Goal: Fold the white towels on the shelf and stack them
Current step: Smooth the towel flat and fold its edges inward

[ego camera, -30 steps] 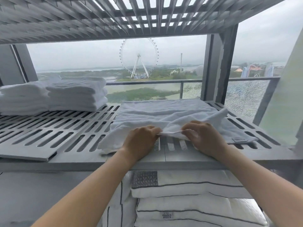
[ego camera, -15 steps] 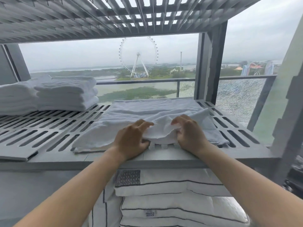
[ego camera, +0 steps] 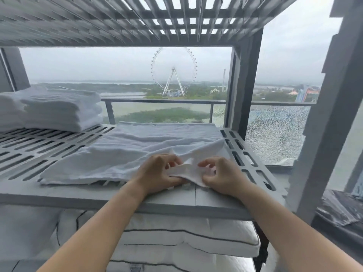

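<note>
My left grip [ego camera: 157, 172] and my right grip [ego camera: 223, 176] sit close together at the near edge of the white towel [ego camera: 137, 152]. Each pinches a fold of the cloth between thumb and curled fingers, and a small bunched strip of towel stretches between them. The towel lies spread and rumpled on the right half of the grey slotted shelf [ego camera: 39, 152], reaching from its near edge to its far edge. The part I pinch is raised a little above the shelf's front lip. At the far left of the same shelf stands a stack of folded towels [ego camera: 60, 110], with a second stack [ego camera: 9, 112] just beside it on the left, both well apart from my hands. An upper shelf [ego camera: 117, 20] of slats runs overhead. Under the towel's shelf, near me, lie white pillows [ego camera: 186, 234] with dark piping. Far beyond the window stands a Ferris wheel [ego camera: 173, 71].
</note>
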